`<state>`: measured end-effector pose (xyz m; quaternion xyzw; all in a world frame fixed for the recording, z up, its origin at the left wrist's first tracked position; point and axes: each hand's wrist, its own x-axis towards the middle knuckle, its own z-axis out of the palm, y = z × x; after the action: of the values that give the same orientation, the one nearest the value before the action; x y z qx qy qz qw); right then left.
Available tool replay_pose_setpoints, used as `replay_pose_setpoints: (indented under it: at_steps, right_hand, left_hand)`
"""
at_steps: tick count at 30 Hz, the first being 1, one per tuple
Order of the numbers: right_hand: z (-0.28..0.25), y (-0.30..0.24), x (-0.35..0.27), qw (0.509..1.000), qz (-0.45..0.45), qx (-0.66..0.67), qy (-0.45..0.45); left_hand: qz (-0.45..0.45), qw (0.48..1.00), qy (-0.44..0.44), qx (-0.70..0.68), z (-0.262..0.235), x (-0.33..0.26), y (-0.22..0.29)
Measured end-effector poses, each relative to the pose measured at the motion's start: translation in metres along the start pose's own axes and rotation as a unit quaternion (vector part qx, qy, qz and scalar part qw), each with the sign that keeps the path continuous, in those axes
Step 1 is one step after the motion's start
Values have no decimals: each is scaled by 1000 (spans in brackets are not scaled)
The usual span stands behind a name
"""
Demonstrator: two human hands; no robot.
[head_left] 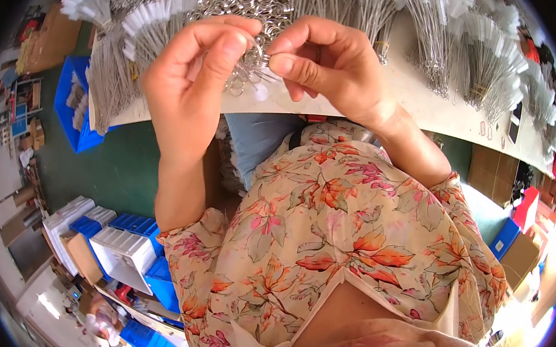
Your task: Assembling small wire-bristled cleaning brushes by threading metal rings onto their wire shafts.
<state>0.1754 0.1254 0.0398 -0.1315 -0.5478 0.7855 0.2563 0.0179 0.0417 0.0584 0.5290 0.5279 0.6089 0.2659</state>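
My left hand [198, 65] is raised over the near edge of the table, with thumb and forefinger pinched on a thin, shiny ring. Just to its right, my right hand [334, 64] pinches small metal pieces between thumb and fingers; their exact kind is hard to make out. The fingertips of both hands almost meet. Behind them lies a heap of shiny metal rings [242, 0]. Loose rings and thin wire ends show between and below the fingers. Bundles of thin wire brushes with white bristle heads [159, 23] lie on both sides of the heap.
The pale table [387, 94] curves across the top, with more wire brush bundles [486, 59] on its right and a dark flat device [515, 122] near its edge. A blue bin [69, 110] stands at left. Blue and white crates [124, 246] sit lower left; a cardboard box [492, 174] stands at right.
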Motion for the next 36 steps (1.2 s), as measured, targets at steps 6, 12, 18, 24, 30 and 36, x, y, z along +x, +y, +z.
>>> replay_pose_setpoints:
  at_steps: [6,12,18,24,30,36]
  right_hand:
    - [20,39,28,960,-232,-153,36]
    - [10,78,34,944,-125,-305,-17]
    - [-27,122,-5,936,66,-345,-39]
    - [-18,112,-13,921,137,-363,-22]
    - [-23,109,-13,923,156,-352,-25]
    - [-32,90,-19,925,116,-359,-41]
  left_hand:
    - [3,964,112,-242,-5,-10,-12]
    - [-49,981,187,6,-75,-49,5]
    - [-356,909,39,215,-100,-139,-60]
    - [-284,847,-145,425,-83,-203,-229]
    - [-311,772,-126,540,-93,-226,-332]
    - [-460,879,112,48,-89,-213,-264]
